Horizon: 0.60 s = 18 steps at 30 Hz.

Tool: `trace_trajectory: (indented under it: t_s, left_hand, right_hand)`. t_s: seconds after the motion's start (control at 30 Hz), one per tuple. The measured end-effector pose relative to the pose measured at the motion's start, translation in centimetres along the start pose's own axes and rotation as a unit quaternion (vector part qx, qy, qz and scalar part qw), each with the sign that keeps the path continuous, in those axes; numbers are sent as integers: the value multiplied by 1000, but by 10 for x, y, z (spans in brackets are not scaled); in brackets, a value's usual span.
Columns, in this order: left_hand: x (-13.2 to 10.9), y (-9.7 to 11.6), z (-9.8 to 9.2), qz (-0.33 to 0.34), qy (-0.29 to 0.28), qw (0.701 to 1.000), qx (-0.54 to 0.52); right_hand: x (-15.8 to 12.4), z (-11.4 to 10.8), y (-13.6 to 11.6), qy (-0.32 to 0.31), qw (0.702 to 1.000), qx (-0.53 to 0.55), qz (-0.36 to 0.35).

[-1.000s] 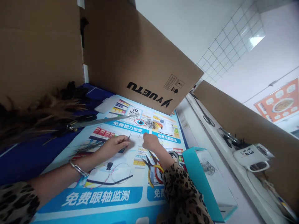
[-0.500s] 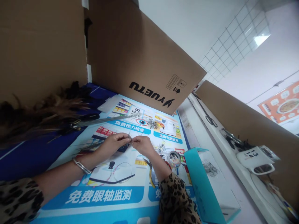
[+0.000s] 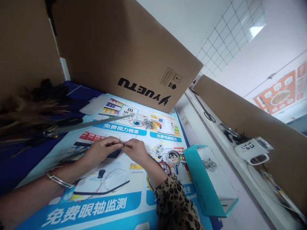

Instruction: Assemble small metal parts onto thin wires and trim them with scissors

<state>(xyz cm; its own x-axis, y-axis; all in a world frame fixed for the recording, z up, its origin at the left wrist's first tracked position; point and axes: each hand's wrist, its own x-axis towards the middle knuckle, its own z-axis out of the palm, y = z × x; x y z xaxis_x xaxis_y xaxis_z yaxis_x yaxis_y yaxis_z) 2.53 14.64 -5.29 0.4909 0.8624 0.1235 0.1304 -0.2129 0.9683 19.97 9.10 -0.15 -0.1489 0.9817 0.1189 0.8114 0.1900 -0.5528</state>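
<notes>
My left hand (image 3: 109, 146) is closed in a pinch, thumb against fingers, over the printed poster sheet (image 3: 134, 207). Right beside it, my right hand (image 3: 134, 149) pinches at the same spot, fingertips nearly touching. A small, thin, dark piece shows between them, too fine to name. Behind the hands lies a bundle of long silvery wires (image 3: 96, 125), with a small heap of short bent wire pieces (image 3: 148, 124) off its right end. Another loose scatter of bits (image 3: 159, 149) lies right of my right hand. Red and yellow curved handles (image 3: 165, 166) show partly behind my right forearm.
Brown feathery material (image 3: 26, 111) lies at the left on blue cloth. A cardboard panel (image 3: 124, 48) stands behind. At the right are an open teal box (image 3: 203, 182) with tangled wire pieces (image 3: 209, 163), a white mug (image 3: 251, 150) and scissors (image 3: 209, 115) on a ledge.
The whole view has shifted, so things appear farther left and slightly higher. Both hands keep their pinch together, with little change in their pose.
</notes>
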Motion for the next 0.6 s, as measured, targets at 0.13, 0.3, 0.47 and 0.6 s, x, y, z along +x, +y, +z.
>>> trace_trajectory:
  t_s: [0.13,0.3,0.47,0.6]
  left_hand:
    - [-1,-4,-2,-17,-3,999,44]
    - [-1,-6,-4,40,3,997,64]
    - [-9,4,-3,37,23,996,83]
    - [-15,6,0,17,42,994,97]
  right_hand:
    - [-5,6,0,18,998,-59,-2]
    - [-7,12,0,16,995,-97,0]
    - [-7,12,-4,3,992,-126,-14]
    - [-5,-5,-5,-40,984,-172,-18]
